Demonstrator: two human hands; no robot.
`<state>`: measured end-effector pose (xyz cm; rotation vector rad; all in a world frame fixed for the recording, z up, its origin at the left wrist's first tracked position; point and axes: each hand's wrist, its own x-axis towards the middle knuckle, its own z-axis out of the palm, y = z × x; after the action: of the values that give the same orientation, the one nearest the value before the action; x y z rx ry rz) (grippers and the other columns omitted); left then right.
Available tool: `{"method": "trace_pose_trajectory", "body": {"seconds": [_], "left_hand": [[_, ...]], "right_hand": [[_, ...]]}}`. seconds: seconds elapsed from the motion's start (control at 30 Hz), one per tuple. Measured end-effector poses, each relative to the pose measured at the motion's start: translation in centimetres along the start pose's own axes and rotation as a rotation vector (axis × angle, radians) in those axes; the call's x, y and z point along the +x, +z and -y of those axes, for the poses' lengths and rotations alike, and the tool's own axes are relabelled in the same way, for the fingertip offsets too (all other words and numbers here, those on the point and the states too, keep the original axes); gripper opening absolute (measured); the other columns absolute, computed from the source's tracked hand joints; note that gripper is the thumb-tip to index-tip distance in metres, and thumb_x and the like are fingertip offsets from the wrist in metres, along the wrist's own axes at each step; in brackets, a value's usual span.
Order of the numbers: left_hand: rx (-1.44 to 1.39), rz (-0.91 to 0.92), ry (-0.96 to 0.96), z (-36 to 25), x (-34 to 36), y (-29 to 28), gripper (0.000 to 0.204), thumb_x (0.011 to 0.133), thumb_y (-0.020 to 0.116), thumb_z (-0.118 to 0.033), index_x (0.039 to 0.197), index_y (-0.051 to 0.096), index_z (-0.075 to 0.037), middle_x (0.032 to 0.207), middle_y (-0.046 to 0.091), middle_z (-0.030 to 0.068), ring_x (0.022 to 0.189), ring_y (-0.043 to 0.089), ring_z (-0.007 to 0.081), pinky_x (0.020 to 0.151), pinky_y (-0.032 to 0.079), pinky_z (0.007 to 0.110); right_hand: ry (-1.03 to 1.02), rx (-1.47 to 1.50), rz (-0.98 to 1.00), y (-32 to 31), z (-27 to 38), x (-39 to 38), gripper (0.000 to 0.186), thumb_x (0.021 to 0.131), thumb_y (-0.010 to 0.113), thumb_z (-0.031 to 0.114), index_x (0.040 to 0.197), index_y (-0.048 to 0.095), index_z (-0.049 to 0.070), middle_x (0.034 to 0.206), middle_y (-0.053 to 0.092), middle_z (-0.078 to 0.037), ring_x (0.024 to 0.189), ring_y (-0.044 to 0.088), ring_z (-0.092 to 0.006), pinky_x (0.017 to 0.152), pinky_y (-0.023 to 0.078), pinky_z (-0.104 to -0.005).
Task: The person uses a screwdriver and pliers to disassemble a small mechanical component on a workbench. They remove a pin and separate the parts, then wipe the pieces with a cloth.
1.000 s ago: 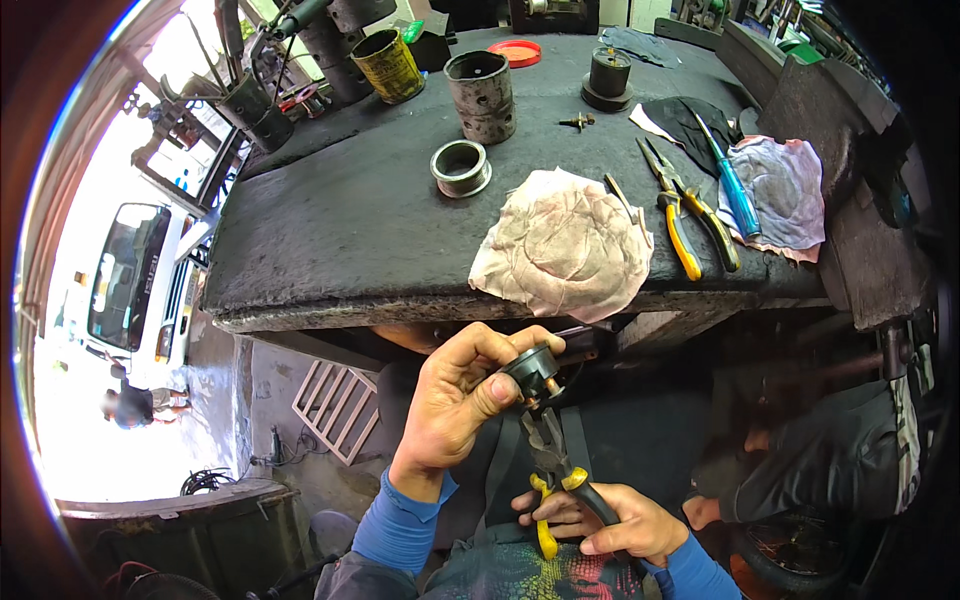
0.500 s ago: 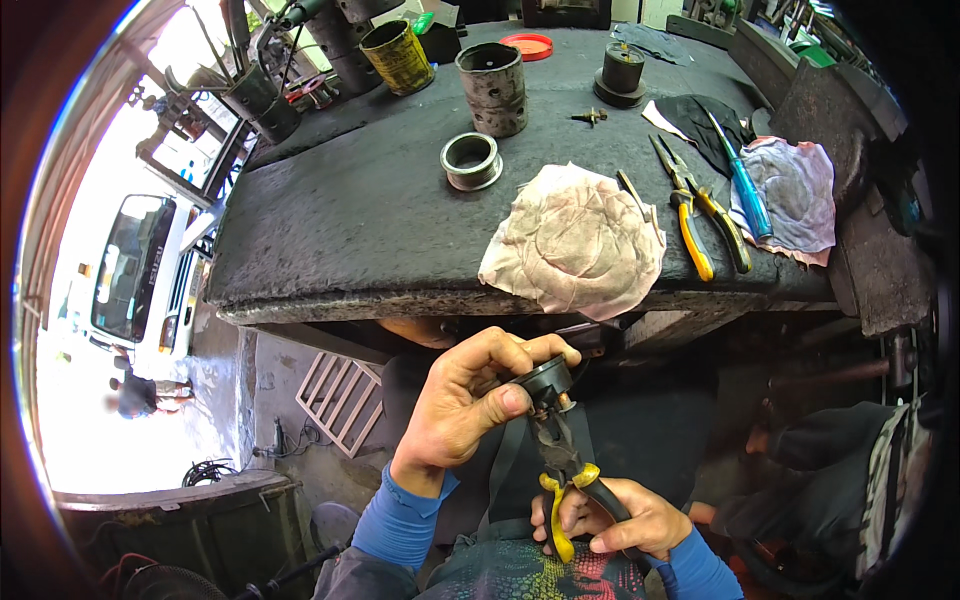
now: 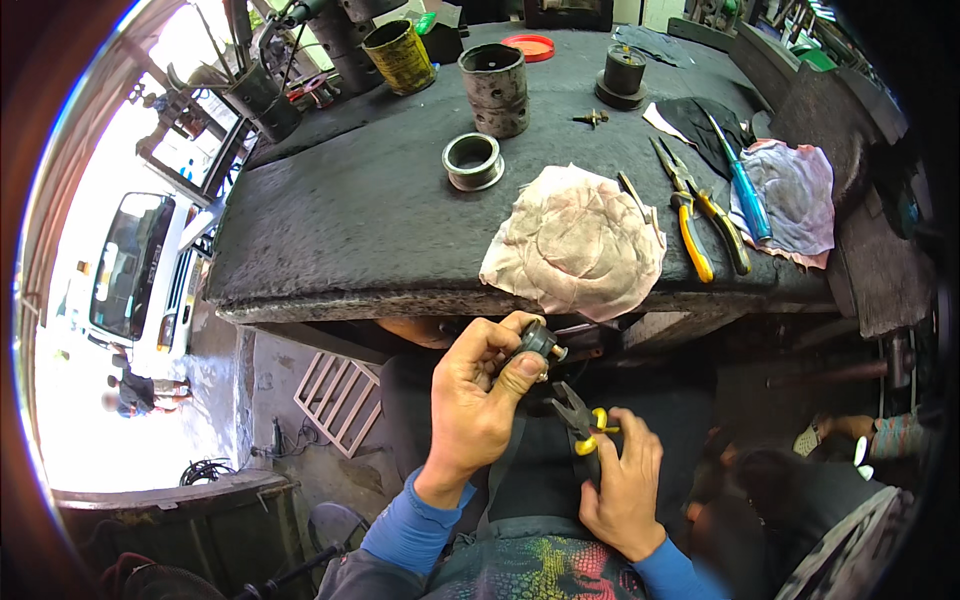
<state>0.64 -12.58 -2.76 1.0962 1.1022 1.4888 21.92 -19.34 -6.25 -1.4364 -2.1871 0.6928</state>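
Observation:
Below the workbench's front edge, my left hand (image 3: 480,400) grips a small dark round part (image 3: 535,348) with brass-coloured studs. My right hand (image 3: 625,480) is closed on pliers (image 3: 578,420) with yellow and black handles, their jaws a little below the part, apart from it. On the bench (image 3: 330,230) above my hands lies a crumpled pale cloth (image 3: 565,240) with a thin metal piece on it. To its right are long-nose pliers (image 3: 700,205) and a blue-handled tool (image 3: 745,195) on a stained cloth (image 3: 790,190). A steel ring (image 3: 473,160) sits behind the pale cloth.
Farther back stand a perforated metal cylinder (image 3: 493,95), a yellow can (image 3: 400,58), a red lid (image 3: 528,47) and a dark cylinder on a base (image 3: 623,78). Outside at left are a white truck (image 3: 135,270) and a person (image 3: 145,390). Another person (image 3: 800,500) is at lower right.
The plier jaws have come away from the part. My left hand has turned and risen slightly with it; my right hand has turned and risen. The person at lower right has moved.

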Motion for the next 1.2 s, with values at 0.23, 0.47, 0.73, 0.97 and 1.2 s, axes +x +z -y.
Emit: {"method": "trace_pose_trajectory", "body": {"seconds": [0.23, 0.47, 0.73, 0.97, 1.2], "left_hand": [[-0.245, 0.259, -0.095, -1.1, 0.8, -2.1, 0.024, 0.103, 0.073, -0.017, 0.109, 0.057, 0.000, 0.140, 0.064, 0.0269, 0.107, 0.071, 0.0209, 0.096, 0.057, 0.034], [-0.258, 0.336, -0.086, -1.8, 1.0, -3.0, 0.035, 0.101, 0.077, -0.028, 0.109, 0.056, -0.001, 0.139, 0.063, 0.0290, 0.106, 0.073, 0.0232, 0.094, 0.059, 0.036], [-0.269, 0.354, -0.109, -1.8, 1.0, -3.5, 0.029, 0.101, 0.075, -0.022, 0.108, 0.056, -0.001, 0.140, 0.062, 0.0277, 0.107, 0.072, 0.0234, 0.096, 0.058, 0.036], [-0.130, 0.171, -0.078, -2.0, 0.1, -1.8, 0.031, 0.097, 0.080, -0.019, 0.105, 0.057, 0.000, 0.127, 0.067, 0.0287, 0.104, 0.071, 0.0235, 0.096, 0.059, 0.040], [0.091, 0.036, -0.083, -0.2, -0.5, -0.9, 0.015, 0.101, 0.071, -0.002, 0.103, 0.057, 0.003, 0.119, 0.071, 0.0144, 0.101, 0.069, 0.0144, 0.089, 0.057, 0.030]], "right_hand": [[0.415, 1.397, 0.791, -3.9, -1.0, 0.9, 0.068, 0.081, 0.070, 0.003, 0.147, 0.056, -0.005, 0.166, 0.042, -0.019, 0.152, 0.045, -0.0299, 0.127, 0.033, -0.0442], [0.367, 1.727, 0.966, -3.5, -0.7, 1.9, 0.072, 0.085, 0.074, 0.008, 0.152, 0.051, -0.006, 0.168, 0.036, -0.025, 0.151, 0.047, -0.0343, 0.128, 0.034, -0.0466], [0.397, 1.766, 0.947, -3.0, -0.4, 1.5, 0.062, 0.085, 0.074, 0.009, 0.143, 0.056, -0.004, 0.144, 0.053, -0.019, 0.133, 0.058, -0.0304, 0.117, 0.043, -0.0402], [-0.008, 0.561, 0.343, -1.4, 1.3, 1.7, 0.053, 0.073, 0.074, 0.006, 0.124, 0.059, -0.004, 0.134, 0.053, -0.021, 0.116, 0.059, -0.0349, 0.101, 0.049, -0.0440], [-0.091, -0.301, -0.050, 0.4, 0.9, 1.7, 0.056, 0.068, 0.076, 0.008, 0.123, 0.065, 0.002, 0.141, 0.048, -0.027, 0.128, 0.049, -0.0452, 0.106, 0.038, -0.0578]]}}
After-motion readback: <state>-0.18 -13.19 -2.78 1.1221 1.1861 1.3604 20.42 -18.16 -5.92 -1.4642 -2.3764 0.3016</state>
